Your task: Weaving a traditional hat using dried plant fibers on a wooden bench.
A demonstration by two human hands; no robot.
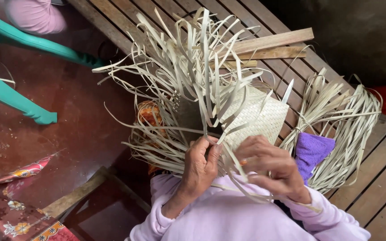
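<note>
A half-woven mat of pale dried leaf strips (251, 117) rests on my lap, its woven patch to the right and many loose strip ends fanning up and left. My left hand (200, 168) pinches a few strips at the near edge of the weave. Just to its right, my right hand (273, 167) grips other strips, fingers curled around them. Both hands touch the work close together.
A bundle of loose strips (345, 129) lies on the wooden slat bench (380, 178) at right, with a purple cloth (311, 149) on it. Wooden slats (271, 42) lie behind. A teal plastic chair (18, 71) stands on the red floor at left.
</note>
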